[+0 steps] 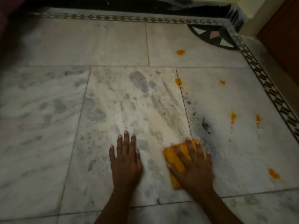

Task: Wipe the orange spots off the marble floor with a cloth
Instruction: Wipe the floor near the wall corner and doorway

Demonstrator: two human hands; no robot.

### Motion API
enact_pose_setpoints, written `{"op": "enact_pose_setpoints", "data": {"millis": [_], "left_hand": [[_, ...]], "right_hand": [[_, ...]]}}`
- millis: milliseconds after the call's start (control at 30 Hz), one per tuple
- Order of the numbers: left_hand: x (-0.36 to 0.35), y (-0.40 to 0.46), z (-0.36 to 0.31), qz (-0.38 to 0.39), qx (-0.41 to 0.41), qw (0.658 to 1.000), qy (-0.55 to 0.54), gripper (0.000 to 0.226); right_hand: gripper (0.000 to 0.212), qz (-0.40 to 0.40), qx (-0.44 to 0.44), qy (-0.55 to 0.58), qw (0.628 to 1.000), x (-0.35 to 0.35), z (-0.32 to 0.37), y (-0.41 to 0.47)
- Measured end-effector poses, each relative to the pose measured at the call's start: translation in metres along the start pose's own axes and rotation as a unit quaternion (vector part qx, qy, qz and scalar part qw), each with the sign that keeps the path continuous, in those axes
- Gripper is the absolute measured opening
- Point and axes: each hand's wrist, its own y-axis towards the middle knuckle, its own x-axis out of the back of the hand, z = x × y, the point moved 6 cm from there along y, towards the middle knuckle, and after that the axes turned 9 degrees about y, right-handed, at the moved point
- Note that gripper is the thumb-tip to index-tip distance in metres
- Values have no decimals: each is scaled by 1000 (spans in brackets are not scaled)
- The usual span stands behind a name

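My right hand (193,165) presses flat on an orange cloth (174,160) against the white marble floor (129,102), its outline blurred by motion. My left hand (125,160) rests flat on the floor beside it, fingers spread, holding nothing. Orange spots lie to the right and beyond: one far spot (180,52), a smear on the tile joint (178,82), a small dot (222,82), a splash (233,117), another by the border (258,120), and a near blob (274,173). A faint yellowish smear (159,120) shows ahead of the cloth.
A patterned inlay border (267,84) runs along the right and far sides of the floor. A dark fan-shaped corner inlay (212,36) sits at the far right. A black skirting (129,5) lines the back wall, and brown wood (283,38) stands at the right.
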Motion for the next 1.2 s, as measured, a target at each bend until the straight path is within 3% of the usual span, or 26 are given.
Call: {"op": "enact_pose_setpoints", "data": {"millis": [67,167,233,367,467,533,600,667,733,800,867,933,1000,1100,1200], "left_hand": [[-4,-3,1,-3,7,1000,3,60],[0,6,1,-31,-23,999,-6,55],[7,43,2,-52,-58,997,-15,55],[21,146,-1,-55,-92,994,-27,64],[6,196,1,-23,-51,998,-10,63],[-9,207,9,-36,-14,999,-10,62],[-16,211,13,-51,-4,999,-14,62],[-17,211,12,-57,-8,998,-13,61],[-13,212,13,-59,-6,998,-23,61],[-10,213,11,-50,-5,998,-36,60],[-10,214,13,-45,-2,998,-31,59],[-9,214,14,-39,0,999,-30,59],[-9,214,13,-32,1,999,-28,59],[-12,212,11,-23,1,999,-27,59],[-14,209,12,-42,4,999,-29,59]], "right_hand": [[77,-15,-97,-25,995,4,-29,37],[79,-81,-258,36,962,1,-27,111],[77,-74,-225,60,970,-13,7,151],[68,-50,40,43,997,-21,61,96],[72,-68,-32,44,996,-7,17,82],[73,-109,-145,38,983,-4,-7,133],[75,-123,-198,37,972,-10,4,203],[74,-126,-176,64,974,-20,40,257],[71,-107,-80,70,989,-32,83,276],[68,-64,26,58,996,-32,101,253],[67,-69,71,58,993,-24,74,219],[68,-68,29,38,997,-9,25,202],[70,-68,-70,4,995,2,-15,221],[73,-106,-185,20,977,0,-5,288],[74,-83,-114,65,988,-22,46,342]]}}
